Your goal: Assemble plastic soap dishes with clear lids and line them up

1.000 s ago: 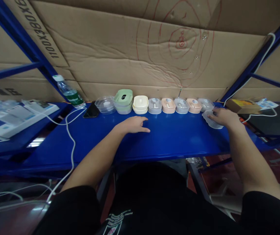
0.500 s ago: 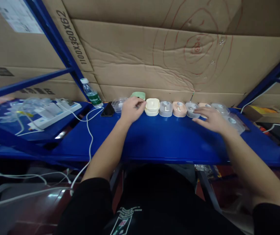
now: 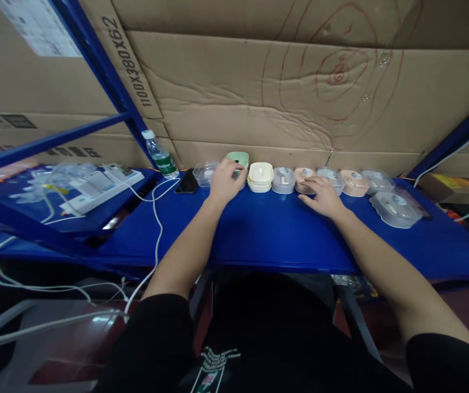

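Observation:
A row of small lidded plastic boxes stands along the back of the blue shelf (image 3: 259, 234). My left hand (image 3: 224, 183) rests on the green box (image 3: 238, 159), fingers curled over its front. Next to it are a cream box (image 3: 260, 176), a grey box (image 3: 283, 179) and a peach box (image 3: 303, 176). My right hand (image 3: 322, 197) lies with fingers stretched out, its fingertips touching the peach box. Further right stand a clear box (image 3: 332, 177), another peach box (image 3: 354, 182) and a clear one (image 3: 377, 180). A clear container (image 3: 395, 207) lies alone at the right.
A water bottle (image 3: 160, 155), a black phone (image 3: 186, 182) and a round clear tub (image 3: 205, 173) stand left of the row. White cables (image 3: 154, 229) hang over the shelf edge. Packaged items (image 3: 78, 185) cover the left shelf. Cardboard sheets (image 3: 259, 93) form the back wall.
My left hand moved from the shelf surface up to the green box. My right hand let go of the clear container at the right and slid left to the peach box.

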Motion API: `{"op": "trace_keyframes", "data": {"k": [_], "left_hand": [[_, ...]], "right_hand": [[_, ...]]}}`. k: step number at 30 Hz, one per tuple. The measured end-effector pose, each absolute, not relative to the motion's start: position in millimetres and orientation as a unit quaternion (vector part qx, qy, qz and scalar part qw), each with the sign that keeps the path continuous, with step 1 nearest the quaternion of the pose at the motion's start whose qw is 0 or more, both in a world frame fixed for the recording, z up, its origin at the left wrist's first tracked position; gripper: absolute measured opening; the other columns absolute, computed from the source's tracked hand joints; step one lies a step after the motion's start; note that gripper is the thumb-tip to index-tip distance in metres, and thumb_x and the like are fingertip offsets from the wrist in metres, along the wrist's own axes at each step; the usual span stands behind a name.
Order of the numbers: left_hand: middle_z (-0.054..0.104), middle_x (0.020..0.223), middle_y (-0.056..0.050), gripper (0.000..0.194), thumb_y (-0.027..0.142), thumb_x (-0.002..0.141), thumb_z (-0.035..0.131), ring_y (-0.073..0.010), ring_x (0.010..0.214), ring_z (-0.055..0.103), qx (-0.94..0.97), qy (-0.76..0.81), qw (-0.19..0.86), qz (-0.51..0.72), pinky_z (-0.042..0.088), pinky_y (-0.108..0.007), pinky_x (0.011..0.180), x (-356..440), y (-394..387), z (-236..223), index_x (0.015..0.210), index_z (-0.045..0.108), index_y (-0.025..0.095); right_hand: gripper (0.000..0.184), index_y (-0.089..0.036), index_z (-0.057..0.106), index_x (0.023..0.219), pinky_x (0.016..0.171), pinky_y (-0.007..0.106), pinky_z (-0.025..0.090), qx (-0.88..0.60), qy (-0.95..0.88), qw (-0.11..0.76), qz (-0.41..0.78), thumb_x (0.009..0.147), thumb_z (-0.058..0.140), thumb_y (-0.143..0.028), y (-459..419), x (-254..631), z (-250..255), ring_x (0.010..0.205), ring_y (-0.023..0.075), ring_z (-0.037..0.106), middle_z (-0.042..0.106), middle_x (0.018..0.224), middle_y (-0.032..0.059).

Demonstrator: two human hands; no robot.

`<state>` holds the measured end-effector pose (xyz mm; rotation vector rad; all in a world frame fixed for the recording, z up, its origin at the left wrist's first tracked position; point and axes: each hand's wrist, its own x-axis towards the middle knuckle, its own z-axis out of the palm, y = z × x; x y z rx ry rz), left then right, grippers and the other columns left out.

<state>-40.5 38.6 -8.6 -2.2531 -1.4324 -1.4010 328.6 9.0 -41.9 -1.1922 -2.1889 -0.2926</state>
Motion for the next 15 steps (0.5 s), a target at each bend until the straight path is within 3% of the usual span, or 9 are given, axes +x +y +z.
{"op": "trace_keyframes", "data": {"k": [5, 7, 15], "left_hand": [[0.063, 0.151, -0.015, 0.046, 0.035, 0.103, 0.064, -0.0294, 0.121, 0.071, -0.819, -0.480, 0.026, -0.312, 0.059, -0.041, 0.100, -2.4, 22.7, -25.3, 0.146, 0.067, 0.018], [0.057, 0.160, -0.017, 0.051, 0.034, 0.104, 0.061, -0.0330, 0.127, 0.070, -0.825, -0.500, 0.024, -0.260, 0.060, -0.045, 0.101, 3.9, 23.4, -30.6, 0.152, 0.062, 0.017], [0.074, 0.140, -0.014, 0.030, 0.024, 0.106, 0.057, -0.0308, 0.124, 0.072, -0.812, -0.510, 0.009, -0.282, 0.060, -0.043, 0.100, -0.5, 40.9, -37.2, 0.129, 0.075, 0.018]], "right_hand": [[0.051, -0.019, 0.078, 0.133, 0.115, 0.065, 0.051, -0.453, -0.821, 0.338, -0.082, 0.097, 0.065, -0.054, 12.2, 325.5, -43.1, 0.131, 0.0428, 0.067, 0.074, 0.141, 0.0192], [0.051, -0.019, 0.079, 0.132, 0.116, 0.064, 0.051, -0.448, -0.826, 0.335, -0.075, 0.097, 0.066, -0.055, 12.3, 323.6, -42.3, 0.131, 0.0425, 0.067, 0.074, 0.139, 0.0189], [0.049, -0.022, 0.079, 0.130, 0.117, 0.067, 0.049, -0.446, -0.830, 0.333, -0.045, 0.095, 0.069, -0.055, 13.3, 326.1, -44.2, 0.132, 0.0428, 0.067, 0.074, 0.140, 0.0173]]}}
